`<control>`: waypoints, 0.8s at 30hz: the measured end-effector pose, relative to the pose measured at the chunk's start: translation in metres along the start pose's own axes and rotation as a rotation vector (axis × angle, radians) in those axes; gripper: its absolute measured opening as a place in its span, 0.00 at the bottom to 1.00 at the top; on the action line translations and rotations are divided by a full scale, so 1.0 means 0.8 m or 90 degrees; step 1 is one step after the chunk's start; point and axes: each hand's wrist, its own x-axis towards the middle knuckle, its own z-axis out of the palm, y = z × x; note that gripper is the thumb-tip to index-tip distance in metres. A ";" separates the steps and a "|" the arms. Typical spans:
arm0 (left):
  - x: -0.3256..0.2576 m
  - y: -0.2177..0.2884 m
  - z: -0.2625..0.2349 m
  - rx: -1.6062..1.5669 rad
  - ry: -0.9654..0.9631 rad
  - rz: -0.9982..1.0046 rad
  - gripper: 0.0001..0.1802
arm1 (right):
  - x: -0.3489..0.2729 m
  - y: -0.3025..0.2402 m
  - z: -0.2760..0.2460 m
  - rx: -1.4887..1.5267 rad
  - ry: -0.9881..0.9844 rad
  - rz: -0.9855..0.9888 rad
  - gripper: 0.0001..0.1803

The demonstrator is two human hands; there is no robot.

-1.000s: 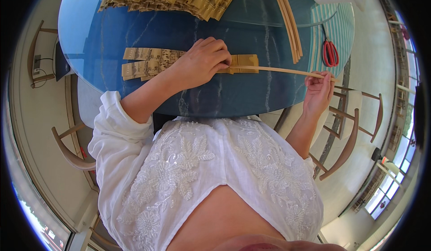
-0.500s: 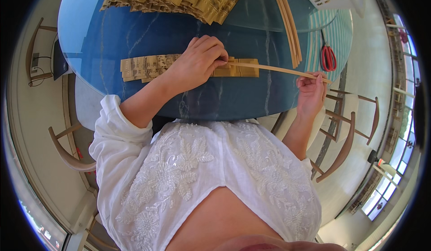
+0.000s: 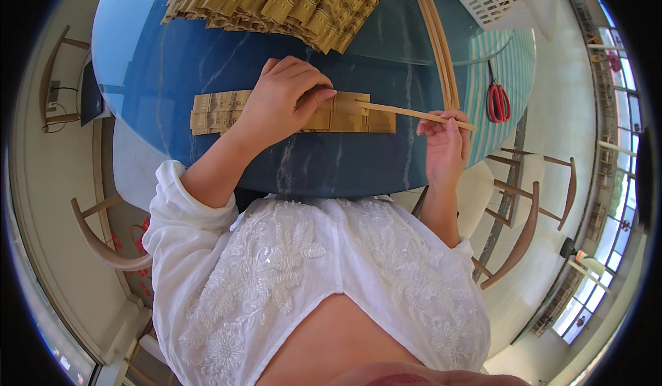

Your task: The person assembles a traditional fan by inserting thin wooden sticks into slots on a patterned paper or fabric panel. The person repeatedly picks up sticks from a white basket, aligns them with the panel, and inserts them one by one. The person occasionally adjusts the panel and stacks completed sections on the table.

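Note:
A row of gold printed paper strips [image 3: 379,122] lies across the blue table, overlapping one another. My left hand [image 3: 281,96] rests over its middle, thumb and forefinger pinched on the paper at its upper edge. My right hand [image 3: 445,144] grips the right end of a thin flat wooden stick [image 3: 403,112] between thumb and fingers. The stick slants slightly up to the left, and its left end meets the gold paper just right of my left hand. Whether that end lies on top or is tucked into a fold, I cannot tell.
Behind lies a large fan of folded gold paper [image 3: 276,3]. Several long wooden sticks [image 3: 438,41] lie at the back right. Red-handled scissors [image 3: 498,103] rest on a striped cloth [image 3: 517,62]. A white perforated basket [image 3: 486,0] stands at the far right corner.
My right hand has moved left with the stick, and less of the stick shows. My left hand has shifted slightly left along the paper.

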 end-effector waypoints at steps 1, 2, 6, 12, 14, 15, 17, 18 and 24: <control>0.000 -0.001 -0.001 -0.027 -0.015 -0.012 0.05 | 0.000 -0.001 -0.001 0.005 0.001 0.001 0.08; 0.000 -0.001 -0.002 -0.053 -0.030 -0.025 0.04 | 0.000 0.000 -0.002 0.007 -0.007 0.005 0.08; -0.001 0.003 -0.002 -0.109 -0.081 -0.060 0.03 | -0.001 0.002 0.003 0.009 -0.030 0.020 0.08; -0.002 0.001 -0.001 -0.136 -0.092 -0.056 0.03 | 0.002 0.002 0.007 0.003 -0.062 0.014 0.09; -0.002 0.002 0.000 -0.144 -0.067 -0.059 0.03 | 0.002 0.003 0.009 0.007 -0.057 0.019 0.09; -0.003 0.003 0.000 -0.147 -0.055 -0.060 0.03 | 0.002 0.004 0.010 0.010 -0.052 0.022 0.09; -0.003 0.006 -0.001 -0.129 -0.047 -0.058 0.03 | 0.002 0.008 0.014 0.005 -0.063 0.043 0.09; -0.002 0.007 -0.001 -0.121 -0.043 -0.056 0.03 | 0.001 0.011 0.017 -0.001 -0.079 0.061 0.09; -0.004 0.004 0.004 -0.094 -0.032 -0.012 0.04 | -0.011 0.038 0.048 0.016 -0.122 0.146 0.10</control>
